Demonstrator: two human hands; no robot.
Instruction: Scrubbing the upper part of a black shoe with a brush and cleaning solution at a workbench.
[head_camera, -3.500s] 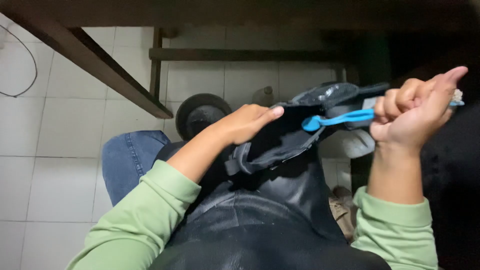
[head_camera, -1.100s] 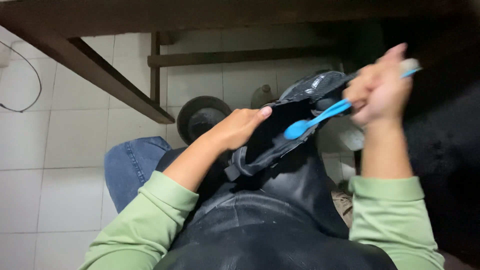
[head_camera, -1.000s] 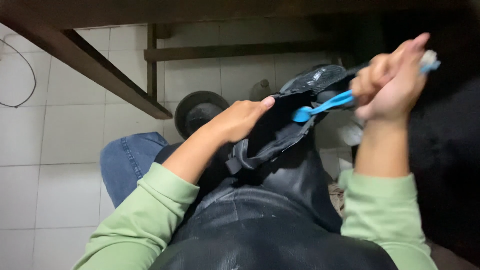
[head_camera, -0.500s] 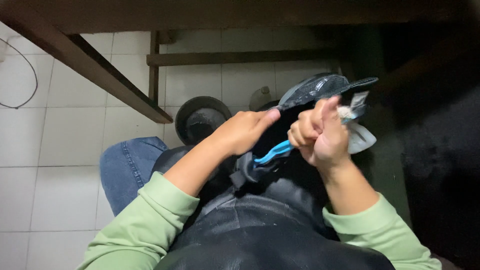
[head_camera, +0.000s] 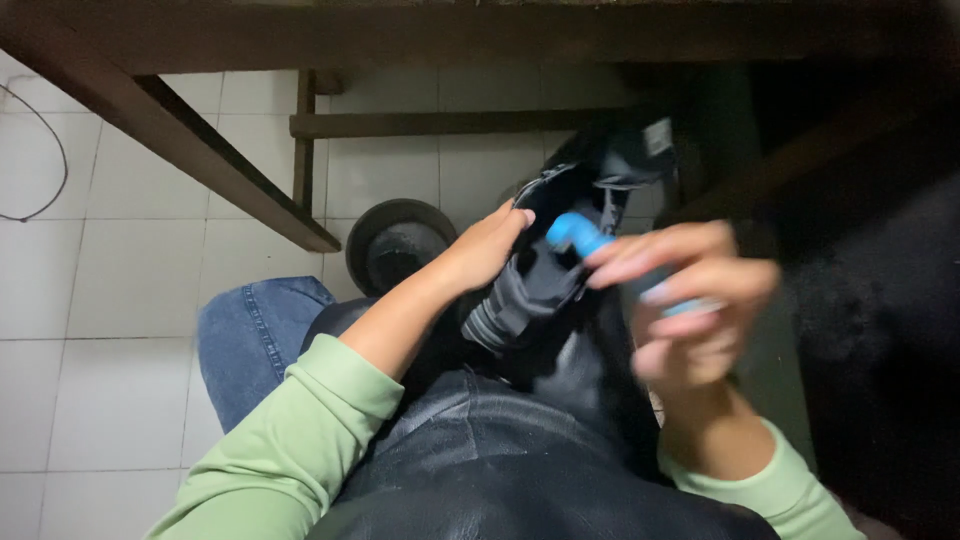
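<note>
Fingers (head_camera: 650, 262) of the right hand (head_camera: 690, 315) curl around a blue brush (head_camera: 585, 238) — its head juts out just past the fingertips, touching the dark shoe (head_camera: 570, 270). The left hand (head_camera: 480, 255) grips the shoe's edge, on the lap.

Pretty dim from my end. The white floor tiles (head_camera: 130, 280) off past my left hand (head_camera: 485, 250) catch most of the light, while everything right of my right hand (head_camera: 690, 300) sinks into black. That hand's smeared with motion blur.
</note>
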